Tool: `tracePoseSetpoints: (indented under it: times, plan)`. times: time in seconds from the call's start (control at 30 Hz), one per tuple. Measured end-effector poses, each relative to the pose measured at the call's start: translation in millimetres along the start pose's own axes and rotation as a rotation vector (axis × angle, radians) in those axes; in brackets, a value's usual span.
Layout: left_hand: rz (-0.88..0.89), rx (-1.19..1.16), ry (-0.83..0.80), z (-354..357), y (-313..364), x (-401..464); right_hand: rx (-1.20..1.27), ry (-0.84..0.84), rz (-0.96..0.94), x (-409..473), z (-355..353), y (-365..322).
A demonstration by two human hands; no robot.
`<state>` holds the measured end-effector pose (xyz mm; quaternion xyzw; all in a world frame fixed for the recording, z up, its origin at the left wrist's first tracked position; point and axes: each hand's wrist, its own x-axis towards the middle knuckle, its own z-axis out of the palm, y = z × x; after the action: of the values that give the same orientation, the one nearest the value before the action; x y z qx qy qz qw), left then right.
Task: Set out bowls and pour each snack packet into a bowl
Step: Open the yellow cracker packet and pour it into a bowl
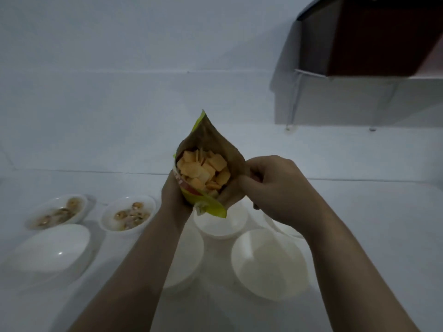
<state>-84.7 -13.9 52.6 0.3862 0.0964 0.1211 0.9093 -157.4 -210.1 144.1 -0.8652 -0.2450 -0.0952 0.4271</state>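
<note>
Looking down from the head camera, both hands hold an opened snack packet upright above the white counter, its mouth spread to show square orange crackers inside. The left hand wraps around the packet's lower left side, fingers closed on it; the right hand pinches the torn right edge, fingers curled tight on the foil. Two bowls at far left and already hold a darker snack, so the step in hand looks like the third pour. An empty white bowl sits just below the packet, and the next move likely calls for tipping the mouth forward over it, slowly enough that crackers do not overshoot the rim. More empty bowls wait nearer: one at left, one at right. Another bowl is mostly hidden under the left forearm, and a further one behind the right wrist. Dim light blurs the packet's print, and a dark cabinet is cut off at upper right.
</note>
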Motion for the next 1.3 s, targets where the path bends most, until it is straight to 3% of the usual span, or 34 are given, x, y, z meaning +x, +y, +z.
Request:
tracePoseSetpoints:
  times: [0.23,0.4,0.63,0.83,1.07,1.3]
  plan:
    - [-0.045,0.166,0.189,-65.3,31.9,61.8,-0.095,0.073,0.094,43.6,66.3,-2.5]
    - [0.038,0.355,0.269,-88.8,38.5,93.0,0.197,0.102,0.2,74.9,106.1,2.7]
    - [0.272,0.529,0.359,-115.9,24.6,127.7,0.063,0.345,0.258,120.4,143.0,50.7]
    - [0.415,0.61,0.335,-121.4,20.0,146.4,0.016,0.475,0.302,137.7,154.1,91.3]
    - [0.541,0.762,0.254,-123.1,17.8,149.4,-0.09,0.411,0.363,131.4,159.2,115.9]
    - [0.619,0.843,0.178,-116.6,19.3,144.6,-0.096,0.471,0.38,119.4,165.3,128.0]
